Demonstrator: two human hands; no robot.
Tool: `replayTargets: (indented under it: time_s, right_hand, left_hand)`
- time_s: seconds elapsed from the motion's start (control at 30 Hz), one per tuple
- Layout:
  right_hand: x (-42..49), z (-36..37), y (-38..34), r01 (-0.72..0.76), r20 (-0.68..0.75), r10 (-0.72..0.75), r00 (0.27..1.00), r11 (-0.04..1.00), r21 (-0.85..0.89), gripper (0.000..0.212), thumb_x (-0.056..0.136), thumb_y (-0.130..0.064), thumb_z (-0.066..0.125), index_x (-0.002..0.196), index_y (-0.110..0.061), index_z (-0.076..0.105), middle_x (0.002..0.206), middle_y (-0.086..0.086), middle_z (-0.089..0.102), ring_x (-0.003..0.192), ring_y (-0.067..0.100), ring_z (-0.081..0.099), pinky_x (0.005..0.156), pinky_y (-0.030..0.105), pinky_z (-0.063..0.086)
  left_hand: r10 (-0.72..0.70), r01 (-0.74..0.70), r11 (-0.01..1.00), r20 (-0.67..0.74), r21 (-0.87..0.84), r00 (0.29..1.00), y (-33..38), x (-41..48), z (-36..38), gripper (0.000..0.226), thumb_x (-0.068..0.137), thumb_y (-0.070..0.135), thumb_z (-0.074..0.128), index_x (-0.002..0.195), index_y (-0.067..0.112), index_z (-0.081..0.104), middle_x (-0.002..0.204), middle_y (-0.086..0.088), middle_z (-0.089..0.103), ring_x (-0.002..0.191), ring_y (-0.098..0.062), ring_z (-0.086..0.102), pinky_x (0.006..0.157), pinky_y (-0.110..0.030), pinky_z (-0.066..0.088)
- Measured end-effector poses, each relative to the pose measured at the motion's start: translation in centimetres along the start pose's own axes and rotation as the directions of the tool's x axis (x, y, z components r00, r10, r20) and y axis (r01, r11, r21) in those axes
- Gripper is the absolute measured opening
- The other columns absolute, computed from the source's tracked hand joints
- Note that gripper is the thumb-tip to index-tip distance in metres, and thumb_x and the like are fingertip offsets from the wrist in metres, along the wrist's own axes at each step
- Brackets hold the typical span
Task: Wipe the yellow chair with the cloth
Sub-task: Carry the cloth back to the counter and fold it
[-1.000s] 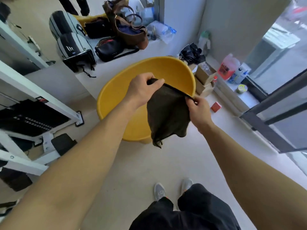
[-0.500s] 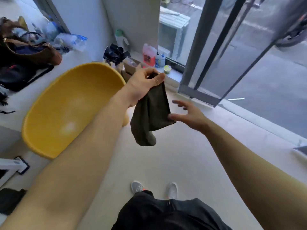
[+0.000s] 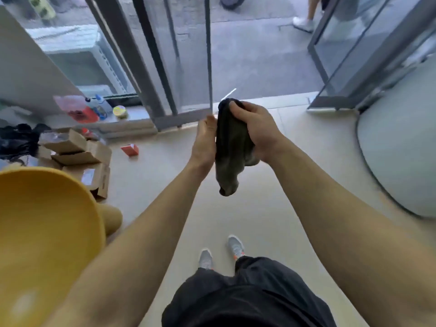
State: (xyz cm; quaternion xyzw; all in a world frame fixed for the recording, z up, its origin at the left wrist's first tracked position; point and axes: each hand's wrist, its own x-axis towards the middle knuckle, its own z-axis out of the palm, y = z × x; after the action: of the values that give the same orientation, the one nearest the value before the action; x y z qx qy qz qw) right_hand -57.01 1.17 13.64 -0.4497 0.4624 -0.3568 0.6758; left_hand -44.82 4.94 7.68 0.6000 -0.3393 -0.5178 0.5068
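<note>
Both hands meet at the middle of the view, about 12 o'clock from the shoes [image 3: 220,254]. The right hand [image 3: 256,131] is clenched around the bunched dark cloth [image 3: 230,149]; the left hand [image 3: 204,140] lies flat against its side, fingers straight. The cloth's tail hangs free over bare floor [image 3: 259,208], which runs open to the glass doors [image 3: 179,62] at 12 o'clock. The yellow chair [image 3: 47,232] fills 8 o'clock, well apart from the cloth. Cardboard boxes [image 3: 77,152] crowd 10 o'clock, their contents unclear.
</note>
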Motion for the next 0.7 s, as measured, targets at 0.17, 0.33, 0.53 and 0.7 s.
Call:
replayTargets:
  time_s: [0.17, 0.33, 0.53, 0.7]
  right_hand:
    - [-2.7, -9.0, -1.5, 0.118, -0.404, 0.001, 0.915, 0.956, 0.268, 0.020, 0.095, -0.028, 0.064, 0.097, -0.010, 0.072, 0.079, 0.006, 0.069, 0.079, 0.023, 0.064, 0.077, 0.035, 0.054]
    - [-8.2, -21.0, -2.3, 0.294, -0.621, 0.027, 0.783, 0.864, 0.408, 0.033, 0.094, -0.034, 0.062, 0.110, -0.006, 0.068, 0.090, 0.011, 0.067, 0.087, 0.027, 0.065, 0.083, 0.038, 0.058]
    - [-13.8, -33.1, 3.9, 0.072, -0.815, 0.095, 0.572, 0.984, 0.165, 0.004, 0.082, -0.019, 0.062, 0.083, -0.016, 0.064, 0.081, 0.005, 0.060, 0.076, 0.021, 0.057, 0.074, 0.034, 0.047]
    - [-18.6, -40.7, 6.5, -0.154, -0.575, 0.180, 0.798, 0.984, 0.095, 0.028, 0.084, -0.012, 0.056, 0.109, -0.002, 0.067, 0.093, 0.017, 0.068, 0.086, 0.026, 0.066, 0.083, 0.041, 0.053]
  left_hand:
    - [0.036, -0.219, 0.848, 0.358, 0.483, 0.933, -5.7, 0.6, 7.2, 0.041, 0.096, 0.053, 0.040, 0.091, 0.016, 0.057, 0.082, 0.002, 0.064, 0.075, -0.017, 0.057, 0.067, -0.038, 0.044]
    - [-0.190, -0.371, 0.582, 0.565, 0.723, 0.803, -9.7, 1.8, 13.8, 0.012, 0.099, 0.031, 0.049, 0.095, 0.025, 0.059, 0.089, 0.002, 0.067, 0.074, -0.014, 0.059, 0.056, -0.024, 0.037]
    - [-0.083, -0.534, 0.683, 0.779, 0.498, 0.622, -5.9, 0.3, 29.6, 0.019, 0.096, 0.036, 0.057, 0.080, 0.028, 0.065, 0.071, 0.014, 0.063, 0.072, -0.008, 0.058, 0.063, -0.021, 0.041]
    - [-0.204, -0.668, 0.641, 0.923, 0.378, 0.326, -2.7, -2.5, 42.4, 0.031, 0.091, 0.034, 0.066, 0.061, 0.037, 0.062, 0.054, 0.018, 0.055, 0.055, 0.002, 0.049, 0.057, -0.018, 0.035]
